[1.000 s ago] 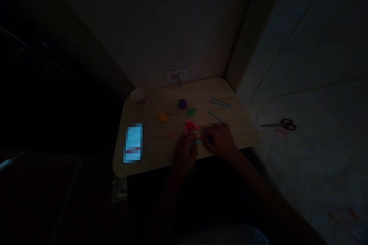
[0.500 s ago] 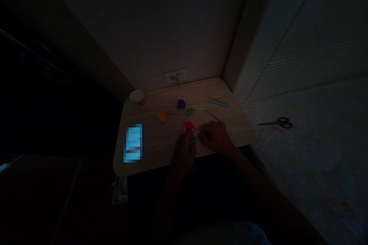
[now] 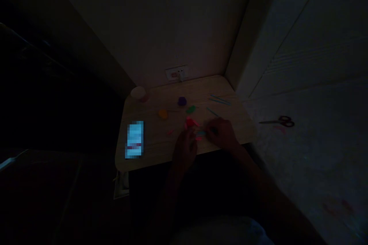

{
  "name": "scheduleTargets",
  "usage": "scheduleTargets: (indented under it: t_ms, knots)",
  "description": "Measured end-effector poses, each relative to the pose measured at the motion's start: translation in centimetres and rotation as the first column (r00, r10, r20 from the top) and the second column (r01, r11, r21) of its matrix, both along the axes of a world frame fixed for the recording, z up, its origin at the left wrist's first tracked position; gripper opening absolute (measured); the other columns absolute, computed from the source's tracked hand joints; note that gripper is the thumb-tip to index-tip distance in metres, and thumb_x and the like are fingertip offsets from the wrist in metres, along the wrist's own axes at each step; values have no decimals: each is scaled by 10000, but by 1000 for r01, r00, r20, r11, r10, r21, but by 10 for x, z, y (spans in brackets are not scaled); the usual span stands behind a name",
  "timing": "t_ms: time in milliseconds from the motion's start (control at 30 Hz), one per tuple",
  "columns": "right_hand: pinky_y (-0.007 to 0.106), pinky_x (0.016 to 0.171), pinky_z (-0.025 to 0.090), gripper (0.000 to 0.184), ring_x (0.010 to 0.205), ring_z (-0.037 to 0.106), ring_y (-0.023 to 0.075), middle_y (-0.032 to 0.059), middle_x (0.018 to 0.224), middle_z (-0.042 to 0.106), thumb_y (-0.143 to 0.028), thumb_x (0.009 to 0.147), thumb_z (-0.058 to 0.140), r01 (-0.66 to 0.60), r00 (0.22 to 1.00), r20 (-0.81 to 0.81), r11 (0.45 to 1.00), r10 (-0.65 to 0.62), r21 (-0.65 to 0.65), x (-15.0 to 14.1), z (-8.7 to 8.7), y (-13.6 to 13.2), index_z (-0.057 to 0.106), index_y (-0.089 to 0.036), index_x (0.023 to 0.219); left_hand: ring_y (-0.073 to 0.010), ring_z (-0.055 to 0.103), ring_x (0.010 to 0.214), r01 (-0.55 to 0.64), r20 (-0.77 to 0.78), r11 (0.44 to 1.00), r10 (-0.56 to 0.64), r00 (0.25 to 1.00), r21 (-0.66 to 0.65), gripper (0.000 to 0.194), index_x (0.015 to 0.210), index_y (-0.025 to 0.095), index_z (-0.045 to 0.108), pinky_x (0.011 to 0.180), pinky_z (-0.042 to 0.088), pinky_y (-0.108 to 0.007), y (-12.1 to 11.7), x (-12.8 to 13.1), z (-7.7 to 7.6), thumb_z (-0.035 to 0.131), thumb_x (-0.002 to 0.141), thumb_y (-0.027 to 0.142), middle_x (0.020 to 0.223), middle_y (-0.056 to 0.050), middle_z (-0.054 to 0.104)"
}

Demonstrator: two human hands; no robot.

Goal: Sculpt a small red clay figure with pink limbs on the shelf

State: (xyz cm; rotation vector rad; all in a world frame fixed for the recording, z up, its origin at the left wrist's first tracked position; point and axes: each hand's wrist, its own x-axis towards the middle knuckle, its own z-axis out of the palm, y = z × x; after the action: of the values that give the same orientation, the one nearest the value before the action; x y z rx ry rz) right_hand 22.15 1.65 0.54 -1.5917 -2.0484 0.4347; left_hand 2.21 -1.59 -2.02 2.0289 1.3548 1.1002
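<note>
In the dim head view, my left hand [image 3: 185,148] and my right hand [image 3: 222,132] are close together over the table's front edge. A short light-blue strip [image 3: 201,133] spans the gap, its ends at the curled fingertips of both hands. Just below the strip shows a small pink piece [image 3: 199,138]. Beyond my fingers sits a red lump [image 3: 190,123] with pink petal-like pieces around it. Further back are a green leaf-shaped piece [image 3: 191,109], a purple lump [image 3: 182,101] and an orange lump [image 3: 163,113]. The fingertips are dark and partly hidden.
Thin blue sticks [image 3: 220,100] lie at the table's back right. A lit phone [image 3: 134,139] lies at the left, with a cup [image 3: 138,92] behind it. Scissors [image 3: 278,121] rest on the pale surface to the right. A wall socket [image 3: 176,73] is behind the table [image 3: 155,157].
My right hand has shifted slightly right and away from me. More of the light-blue strip shows between the hands, and the pink piece below it shows more clearly. The camera has moved a little.
</note>
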Motion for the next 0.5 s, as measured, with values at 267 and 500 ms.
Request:
scheduleTargets:
  t_ms: [267,500]
  knots:
    - [367,841,403,177,918,631,265,111,943,740,-272,997,593,-60,992,111,996,53,60,0,-5,-9,722,-179,921,-241,647,1027,-10,-42,1000,10,999,1,274,1206,237,613,967,512,-400,0,3,0,651,936,205,1075,-72,683]
    - [313,791,450,198,879,635,222,92,963,707,-231,1021,565,-213,974,89,976,209,41,2,-9,-25,760,-200,1020,-246,645,1058,-16,-78,1000,17,997,8,224,1184,220,611,971,518,-406,-1,4,0,640,962,232,1114,-82,689]
